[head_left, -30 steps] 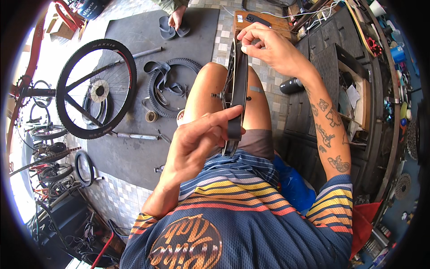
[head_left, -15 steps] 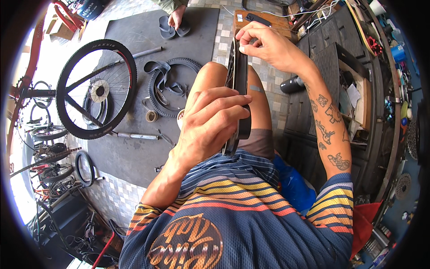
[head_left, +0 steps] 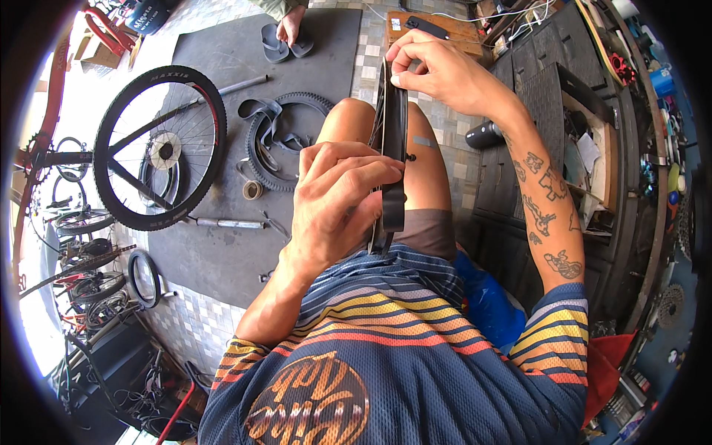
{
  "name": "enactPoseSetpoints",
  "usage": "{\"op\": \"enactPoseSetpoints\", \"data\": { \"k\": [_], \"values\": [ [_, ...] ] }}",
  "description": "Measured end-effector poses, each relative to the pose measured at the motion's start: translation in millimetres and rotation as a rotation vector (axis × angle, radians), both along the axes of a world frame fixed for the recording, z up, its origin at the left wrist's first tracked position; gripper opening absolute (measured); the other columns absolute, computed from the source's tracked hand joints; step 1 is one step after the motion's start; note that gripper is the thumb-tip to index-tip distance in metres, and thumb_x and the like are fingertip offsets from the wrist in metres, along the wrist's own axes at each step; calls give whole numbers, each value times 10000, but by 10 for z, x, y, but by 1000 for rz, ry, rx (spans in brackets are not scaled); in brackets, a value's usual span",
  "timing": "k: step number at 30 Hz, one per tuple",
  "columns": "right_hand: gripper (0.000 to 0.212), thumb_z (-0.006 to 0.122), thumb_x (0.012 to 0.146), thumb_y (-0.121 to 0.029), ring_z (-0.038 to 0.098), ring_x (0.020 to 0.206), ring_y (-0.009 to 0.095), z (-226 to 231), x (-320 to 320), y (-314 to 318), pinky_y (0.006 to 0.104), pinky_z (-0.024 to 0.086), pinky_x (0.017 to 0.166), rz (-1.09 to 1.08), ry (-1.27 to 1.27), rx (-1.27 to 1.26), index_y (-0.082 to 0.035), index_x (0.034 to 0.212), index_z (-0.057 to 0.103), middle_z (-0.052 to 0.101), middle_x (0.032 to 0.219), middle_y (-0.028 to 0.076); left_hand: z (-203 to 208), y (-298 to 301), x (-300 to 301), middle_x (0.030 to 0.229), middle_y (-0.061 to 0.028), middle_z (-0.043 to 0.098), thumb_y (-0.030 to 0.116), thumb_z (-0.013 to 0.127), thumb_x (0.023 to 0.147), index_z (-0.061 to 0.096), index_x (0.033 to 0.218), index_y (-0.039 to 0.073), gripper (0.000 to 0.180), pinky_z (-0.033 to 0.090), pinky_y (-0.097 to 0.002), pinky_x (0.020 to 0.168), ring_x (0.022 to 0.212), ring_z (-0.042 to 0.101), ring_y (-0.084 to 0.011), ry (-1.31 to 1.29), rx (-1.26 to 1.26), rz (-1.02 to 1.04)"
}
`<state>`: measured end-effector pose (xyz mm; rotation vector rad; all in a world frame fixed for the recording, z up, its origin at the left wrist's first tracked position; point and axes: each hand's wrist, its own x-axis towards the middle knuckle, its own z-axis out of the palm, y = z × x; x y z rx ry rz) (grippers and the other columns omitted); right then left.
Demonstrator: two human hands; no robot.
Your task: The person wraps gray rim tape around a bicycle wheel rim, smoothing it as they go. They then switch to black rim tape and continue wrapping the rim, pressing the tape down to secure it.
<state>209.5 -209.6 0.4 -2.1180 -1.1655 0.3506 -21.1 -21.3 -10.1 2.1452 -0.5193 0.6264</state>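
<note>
Head view: rim, black and narrow, stands on edge over the person's bare thighs, running from near the waist away toward the knees. The left hand is clenched around its near part, fingers curled over the outer edge just beside a small valve stub that sticks out sideways. The right hand pinches the far end between thumb and fingertips, so both grips are closed on the same hoop.

It looks stiff and light, a hard hoop that should keep its shape; the smooth black walls may be slippery, so a wrap around the edges, as the left hand has it, seems the safer hold. The valve stub looks like the delicate spot, best kept free of pressure.

Further off, on a dark mat on the tiled floor, lie a spoked wheel with its tyre, a loose knobbly tyre with a limp inner tube draped on it, and a small tape roll. Another person's hand touches a pair of sandals at the mat's far edge.
</note>
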Motion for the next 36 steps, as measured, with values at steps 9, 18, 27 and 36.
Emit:
{"op": "enactPoseSetpoints", "data": {
  "k": [9, 18, 27, 36],
  "values": [
    [289, 769, 1009, -248, 735, 1098, 300, -19, -30, 23, 413, 581, 991, -60, -20, 1, 40, 1028, 779, 741, 1236, 166, -34, -33, -42, 1201, -59, 858, 6, 710, 798, 744, 1242, 67, 449, 453, -441, 1077, 1140, 715, -276, 52, -9, 30],
    [236, 766, 949, -198, 742, 1084, 341, -3, -45, 65, 430, 581, 1011, -85, -95, 3, 34, 982, 794, 743, 1171, 193, -20, -29, -66, 1225, -75, 862, 9, 707, 827, 739, 1252, 55, 428, 470, -443, 1076, 1138, 720, -284, 58, 36, 27],
    [302, 828, 1006, -224, 760, 1149, 258, -29, 44, 104, 391, 617, 996, -130, -64, -139, -8, 1200, 744, 734, 1327, 141, 1, -69, -62, 1234, -31, 851, 9, 789, 822, 739, 1245, 96, 435, 493, -463, 1051, 1149, 724, -302, 51, 93, 35],
    [851, 782, 1061, -482, 672, 1330, 231, -80, -582, -75, 425, 561, 1098, -434, 611, 131, 47, 1660, 490, 672, 1508, 192, -29, -56, -82, 1184, 6, 817, 73, 834, 810, 760, 1226, 145, 429, 487, -442, 1023, 1147, 717, -262, 52, 51, 65]
  ]
}}
